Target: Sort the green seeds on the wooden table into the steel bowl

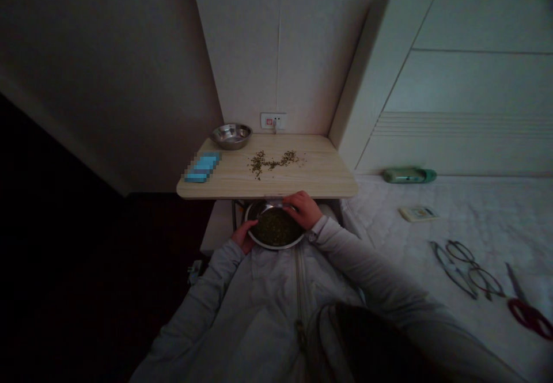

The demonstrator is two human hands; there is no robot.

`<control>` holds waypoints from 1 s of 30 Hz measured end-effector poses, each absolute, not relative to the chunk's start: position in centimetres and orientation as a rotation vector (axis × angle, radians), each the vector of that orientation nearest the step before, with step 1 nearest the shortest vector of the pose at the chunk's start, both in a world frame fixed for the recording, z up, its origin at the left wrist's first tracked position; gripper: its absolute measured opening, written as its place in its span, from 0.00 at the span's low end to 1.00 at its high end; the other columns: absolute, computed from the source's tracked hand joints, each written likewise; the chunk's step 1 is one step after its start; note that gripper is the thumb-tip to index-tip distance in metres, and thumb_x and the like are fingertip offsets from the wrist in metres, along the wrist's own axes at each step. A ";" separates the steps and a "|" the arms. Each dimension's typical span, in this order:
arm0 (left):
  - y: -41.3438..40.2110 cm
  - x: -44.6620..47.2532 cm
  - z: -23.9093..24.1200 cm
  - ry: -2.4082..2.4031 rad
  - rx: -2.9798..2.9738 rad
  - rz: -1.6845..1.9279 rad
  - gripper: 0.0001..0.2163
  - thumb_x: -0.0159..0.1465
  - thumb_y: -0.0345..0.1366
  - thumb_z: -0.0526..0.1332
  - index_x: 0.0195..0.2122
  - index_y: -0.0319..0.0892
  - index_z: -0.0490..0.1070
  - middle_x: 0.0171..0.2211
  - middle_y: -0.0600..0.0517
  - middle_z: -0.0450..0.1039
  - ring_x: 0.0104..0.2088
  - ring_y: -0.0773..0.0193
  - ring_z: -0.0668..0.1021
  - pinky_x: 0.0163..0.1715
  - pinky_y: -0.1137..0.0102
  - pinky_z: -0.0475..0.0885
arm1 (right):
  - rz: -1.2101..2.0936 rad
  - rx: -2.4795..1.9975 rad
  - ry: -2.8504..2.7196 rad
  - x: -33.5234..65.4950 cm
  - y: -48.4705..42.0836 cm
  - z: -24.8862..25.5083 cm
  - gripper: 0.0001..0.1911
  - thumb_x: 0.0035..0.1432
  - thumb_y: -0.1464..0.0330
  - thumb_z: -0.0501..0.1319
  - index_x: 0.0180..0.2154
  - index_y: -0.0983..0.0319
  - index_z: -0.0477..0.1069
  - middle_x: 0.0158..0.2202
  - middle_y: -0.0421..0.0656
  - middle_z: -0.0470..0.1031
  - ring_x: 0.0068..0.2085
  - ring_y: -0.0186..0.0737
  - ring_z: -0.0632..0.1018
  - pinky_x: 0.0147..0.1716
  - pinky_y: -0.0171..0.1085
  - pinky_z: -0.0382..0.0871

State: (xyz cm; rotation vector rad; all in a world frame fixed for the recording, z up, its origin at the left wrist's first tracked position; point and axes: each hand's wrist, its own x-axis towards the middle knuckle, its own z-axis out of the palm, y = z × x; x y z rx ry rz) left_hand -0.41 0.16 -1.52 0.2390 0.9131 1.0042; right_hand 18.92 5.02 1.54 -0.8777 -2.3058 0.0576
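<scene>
A metal bowl (276, 247) with small green beans (276, 227) in it sits close against my body, just below the table's front edge. My left hand (244, 236) is closed on the bowl's left rim, thumb on top. My right hand (303, 210) bends over the far right rim, its fingertips near the table edge; it appears to grip the rim, though its fingers are partly dim. Bare shiny metal shows at the bowl's far side. Loose beans (272, 165) lie scattered in a strip across the wooden tabletop (319, 178).
A second metal bowl (232, 136) stands at the table's back left, behind a blurred blue rectangle (203, 167). A wall socket (273, 121) is behind the table. On the bed at right lie a green bottle (408, 175), a small pack (418, 214), eyeglasses (477, 273) and red-handled scissors (530, 318).
</scene>
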 end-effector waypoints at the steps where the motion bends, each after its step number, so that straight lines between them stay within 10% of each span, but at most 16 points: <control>1: 0.2 -0.4 -1.5 0.917 0.238 1.004 0.11 0.49 0.29 0.54 0.33 0.35 0.68 0.27 0.48 0.74 0.42 0.58 0.70 0.42 0.67 0.64 | 0.055 -0.878 -2.307 18.9 5.0 1.5 0.11 0.51 0.65 0.52 0.35 0.62 0.66 0.35 0.43 0.71 0.36 0.37 0.67 0.38 0.38 0.60; 30: 0.0 -0.3 -1.2 0.936 0.248 1.012 0.12 0.49 0.29 0.54 0.35 0.35 0.68 0.29 0.48 0.74 0.41 0.58 0.71 0.42 0.67 0.65 | 0.077 -0.883 -2.311 18.9 5.0 1.6 0.11 0.51 0.65 0.51 0.35 0.62 0.66 0.36 0.44 0.71 0.37 0.37 0.67 0.38 0.39 0.60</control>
